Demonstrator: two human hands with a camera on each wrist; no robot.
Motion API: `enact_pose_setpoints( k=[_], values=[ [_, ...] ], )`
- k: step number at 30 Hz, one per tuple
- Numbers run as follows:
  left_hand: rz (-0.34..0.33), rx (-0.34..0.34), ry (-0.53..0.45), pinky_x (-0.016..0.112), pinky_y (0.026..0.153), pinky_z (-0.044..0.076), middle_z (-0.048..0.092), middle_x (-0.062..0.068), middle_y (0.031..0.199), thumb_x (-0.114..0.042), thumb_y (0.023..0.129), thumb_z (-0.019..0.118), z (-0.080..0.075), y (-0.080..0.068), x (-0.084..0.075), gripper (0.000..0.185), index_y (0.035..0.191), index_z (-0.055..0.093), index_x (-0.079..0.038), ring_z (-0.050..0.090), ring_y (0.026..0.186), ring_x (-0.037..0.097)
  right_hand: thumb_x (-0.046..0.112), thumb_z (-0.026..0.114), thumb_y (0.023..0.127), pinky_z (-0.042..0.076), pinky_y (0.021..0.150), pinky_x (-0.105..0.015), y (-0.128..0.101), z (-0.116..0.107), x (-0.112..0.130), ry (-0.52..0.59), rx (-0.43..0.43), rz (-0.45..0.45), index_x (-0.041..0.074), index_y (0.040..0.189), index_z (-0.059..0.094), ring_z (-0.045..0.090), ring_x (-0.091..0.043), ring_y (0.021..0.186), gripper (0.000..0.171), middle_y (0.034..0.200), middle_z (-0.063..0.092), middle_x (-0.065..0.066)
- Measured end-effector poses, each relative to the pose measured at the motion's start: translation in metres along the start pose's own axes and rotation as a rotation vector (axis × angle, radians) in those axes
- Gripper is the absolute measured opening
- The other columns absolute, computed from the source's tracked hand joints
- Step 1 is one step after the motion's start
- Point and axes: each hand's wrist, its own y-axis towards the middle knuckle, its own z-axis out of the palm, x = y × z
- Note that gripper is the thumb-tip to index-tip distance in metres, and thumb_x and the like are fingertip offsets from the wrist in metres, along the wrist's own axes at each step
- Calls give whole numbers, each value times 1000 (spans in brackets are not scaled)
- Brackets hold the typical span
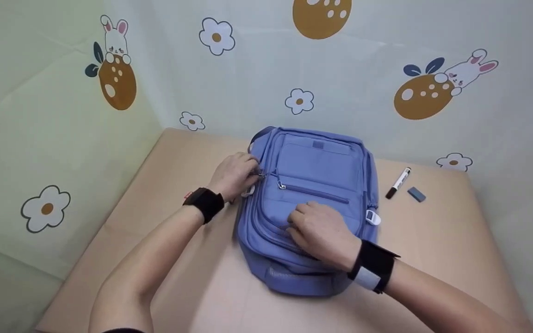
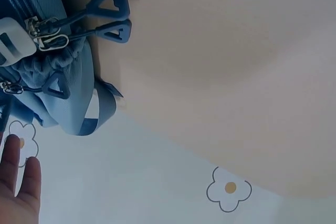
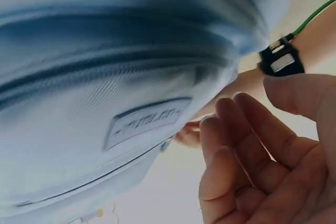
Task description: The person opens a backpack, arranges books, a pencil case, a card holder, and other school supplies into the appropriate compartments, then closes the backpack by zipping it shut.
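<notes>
A blue backpack [image 1: 310, 203] lies flat on its back near the middle of a tan table [image 1: 164, 259], its top end toward the far wall and its bottom end toward the person; a decorated cloth backdrop [image 1: 363, 78] rises along the table's far and left edges.

The left hand [image 1: 236, 175] sits at the backpack's upper left edge, fingers curled in a pinch at a zipper pull [image 1: 261, 175]; in the left wrist view several dark triangular pulls [image 2: 107, 17] hang off the bag's side over bare tabletop, though the pinch itself is out of that frame. The right hand [image 1: 319, 233] rests on the lower front panel, fingers bent loosely and pressing the fabric, gripping nothing that can be seen; the right wrist view shows its fingers [image 3: 236, 145] relaxed and apart beside the bag's stitched label [image 3: 147, 121].

A black marker [image 1: 398, 183] and a small grey eraser [image 1: 416, 194] lie just beside each other to the right of the bag, apart from it; open tabletop stretches left of the bag and along the near edge, and the right margin beyond the eraser is free as well.
</notes>
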Motion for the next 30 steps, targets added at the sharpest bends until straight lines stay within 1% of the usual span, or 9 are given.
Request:
enact_pose_setpoints(
  k=[4, 8, 13, 16, 21, 26, 30],
  values=[
    [2, 6, -5, 44, 81, 51, 68, 8, 95, -12, 91, 77, -4, -5, -2, 10, 96, 70, -8, 61, 92, 29, 27, 78, 87, 51, 64, -40, -3, 5, -7, -28, 44, 14, 14, 85, 66, 59, -23, 77, 18, 86, 63, -1],
    [-1, 17, -27, 42, 76, 49, 68, 7, 94, -14, 94, 74, -5, -9, -7, 8, 100, 74, -8, 58, 88, 27, 30, 81, 83, 51, 61, -40, -8, 14, -8, -51, 81, 31, 13, 83, 63, 57, -23, 76, 25, 86, 61, -2],
    [-30, 30, -43, 40, 75, 49, 67, 5, 95, -18, 98, 71, -4, -12, -13, 12, 104, 76, -9, 57, 87, 25, 21, 80, 79, 51, 59, -41, -10, 21, -6, -84, 75, 17, 10, 80, 61, 57, -25, 75, 21, 82, 60, -4],
    [-77, 38, -65, 40, 75, 49, 67, 5, 96, -17, 99, 69, -5, -12, -16, 12, 104, 75, -8, 58, 86, 25, 14, 76, 80, 52, 58, -41, -10, 22, -4, -67, 69, 19, 10, 78, 58, 57, -25, 73, 19, 79, 59, -4],
    [-159, 53, -103, 40, 75, 50, 68, 5, 98, -14, 99, 67, -7, -12, -21, 10, 103, 74, -8, 59, 86, 25, 12, 73, 83, 52, 61, -41, -11, 23, -2, 1, 99, 71, 13, 78, 53, 57, -25, 73, 21, 77, 57, -3],
    [-185, 57, -125, 40, 76, 50, 67, 5, 98, -13, 99, 67, -10, -14, -24, 10, 102, 74, -7, 59, 87, 26, 9, 72, 83, 52, 63, -41, -10, 22, -2, 41, 115, 105, 13, 79, 52, 57, -24, 71, 21, 76, 55, -1],
    [-196, 70, -146, 39, 76, 49, 69, 3, 98, -14, 99, 67, -13, -22, -28, 9, 101, 74, -9, 59, 87, 24, 8, 72, 83, 52, 63, -40, -10, 22, -2, 51, 110, 106, 13, 79, 52, 57, -23, 71, 21, 76, 54, 0]
  ],
)
